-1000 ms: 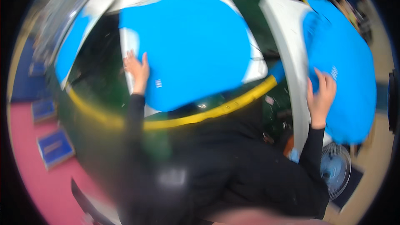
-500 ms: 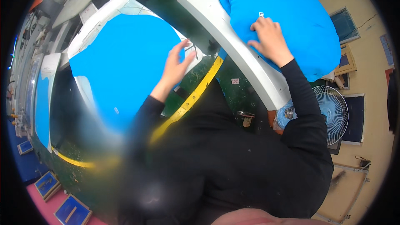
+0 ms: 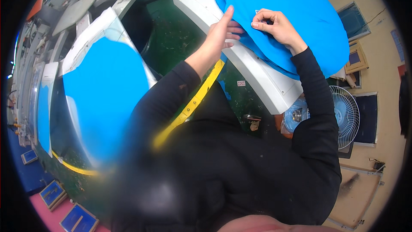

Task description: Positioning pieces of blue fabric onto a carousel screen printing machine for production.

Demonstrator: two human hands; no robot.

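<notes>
A large heap of blue fabric (image 3: 309, 21) lies over a white curved stand (image 3: 262, 79) at the upper right. My right hand (image 3: 279, 28) is closed in a pinch at the heap's near left side, and a fold of the blue fabric rises below its fingertips. A small white printed mark shows just beyond those fingers. Just left of it, my left hand (image 3: 219, 34) is open, its fingers apart at the heap's left edge above the stand. A flat blue fabric piece (image 3: 107, 86) covers most of a white board (image 3: 71, 66) on the left.
A yellow curved rail (image 3: 197, 96) runs between board and stand, over a green floor (image 3: 171, 30). Beside my right elbow stand a fan (image 3: 343, 116) and a clear plastic bag (image 3: 296, 116). More boards line the far left; blue framed panels (image 3: 79, 219) lie at the lower left.
My left hand has moved right and away from the flat blue piece to the heap. My right hand's fingers have closed into a pinch, and a fold of fabric is raised there.
</notes>
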